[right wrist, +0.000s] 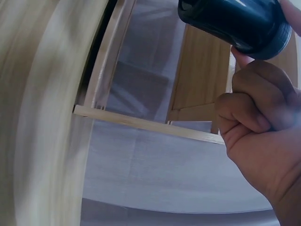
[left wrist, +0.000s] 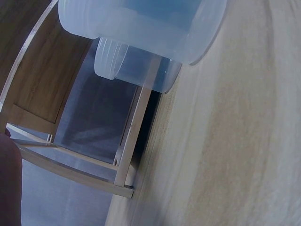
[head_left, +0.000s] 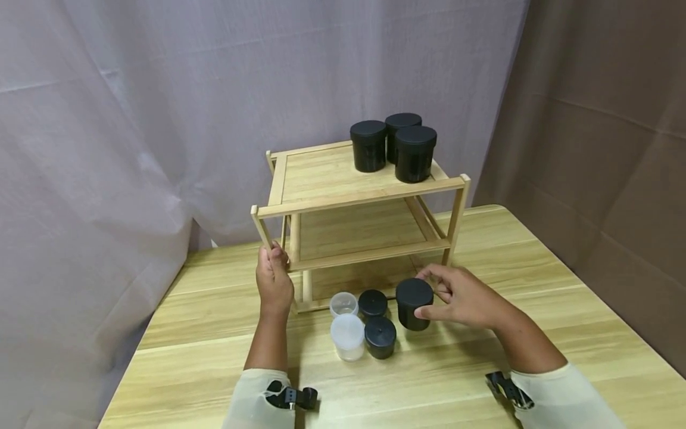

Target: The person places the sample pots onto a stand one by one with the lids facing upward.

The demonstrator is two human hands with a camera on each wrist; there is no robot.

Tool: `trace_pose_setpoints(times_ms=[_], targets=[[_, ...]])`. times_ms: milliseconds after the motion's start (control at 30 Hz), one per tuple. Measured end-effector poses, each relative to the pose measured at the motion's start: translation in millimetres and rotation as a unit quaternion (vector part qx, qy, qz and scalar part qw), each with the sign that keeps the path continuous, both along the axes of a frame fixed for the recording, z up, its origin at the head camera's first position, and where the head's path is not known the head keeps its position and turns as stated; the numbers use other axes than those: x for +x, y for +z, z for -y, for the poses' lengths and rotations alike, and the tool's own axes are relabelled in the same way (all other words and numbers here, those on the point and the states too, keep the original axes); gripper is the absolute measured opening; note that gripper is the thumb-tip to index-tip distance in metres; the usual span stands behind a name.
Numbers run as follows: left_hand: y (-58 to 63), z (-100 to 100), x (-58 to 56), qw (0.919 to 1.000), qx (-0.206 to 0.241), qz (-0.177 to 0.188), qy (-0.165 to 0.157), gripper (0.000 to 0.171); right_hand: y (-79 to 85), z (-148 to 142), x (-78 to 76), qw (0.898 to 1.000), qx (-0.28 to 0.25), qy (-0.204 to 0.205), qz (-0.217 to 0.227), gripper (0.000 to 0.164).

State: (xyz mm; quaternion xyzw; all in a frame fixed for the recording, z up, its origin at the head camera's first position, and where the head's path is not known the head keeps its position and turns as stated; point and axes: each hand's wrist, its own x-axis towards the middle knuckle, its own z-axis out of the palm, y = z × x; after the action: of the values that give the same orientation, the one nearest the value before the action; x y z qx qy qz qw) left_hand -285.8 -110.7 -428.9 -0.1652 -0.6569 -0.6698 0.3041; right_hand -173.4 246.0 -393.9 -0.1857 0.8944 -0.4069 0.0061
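Observation:
My right hand (head_left: 463, 298) pinches a large black lidded jar (head_left: 414, 305) between thumb and fingers, at the front right of a wooden shelf rack (head_left: 343, 205). In the right wrist view this jar (right wrist: 240, 23) appears raised off the table. My left hand (head_left: 274, 283) grips the rack's front left post, thumb against the wood. Left of the held jar stand two smaller black jars (head_left: 380, 337) and two clear plastic jars (head_left: 348, 337), close together on the table. Both clear jars (left wrist: 141, 28) also show in the left wrist view, in front of the rack's lowest rail.
Three large black jars (head_left: 368, 146) stand grouped at the right of the rack's top shelf. The rack rests on a wood-grain table (head_left: 203, 339). Behind it hangs a pale grey curtain (head_left: 214, 89), and a brown curtain (head_left: 600, 149) hangs on the right.

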Motion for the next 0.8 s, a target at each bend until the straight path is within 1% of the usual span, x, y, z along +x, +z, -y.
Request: trace_pose_setpoints(times_ms=[233, 500, 667, 800], targets=[[0.0, 1, 0.5, 0.9999, -0.002, 0.011, 0.0, 0.067, 14.5, 5, 8.4, 1.0, 0.0, -0.018, -0.016, 0.057], [1.3, 0, 0.7, 0.9999, -0.005, 0.009, 0.002, 0.072, 22.3, 12, 16.6, 0.998, 0.0, -0.049, -0.038, 0.059], [2.2, 0, 3.1, 0.9998, -0.008, 0.019, 0.007, 0.064, 26.9, 16, 20.5, 0.996, 0.005, -0.071, -0.054, 0.061], [1.5, 1, 2.2, 0.9998, -0.004, 0.021, 0.004, 0.058, 32.0, 19, 23.2, 0.994, 0.007, -0.086, -0.061, 0.062]])
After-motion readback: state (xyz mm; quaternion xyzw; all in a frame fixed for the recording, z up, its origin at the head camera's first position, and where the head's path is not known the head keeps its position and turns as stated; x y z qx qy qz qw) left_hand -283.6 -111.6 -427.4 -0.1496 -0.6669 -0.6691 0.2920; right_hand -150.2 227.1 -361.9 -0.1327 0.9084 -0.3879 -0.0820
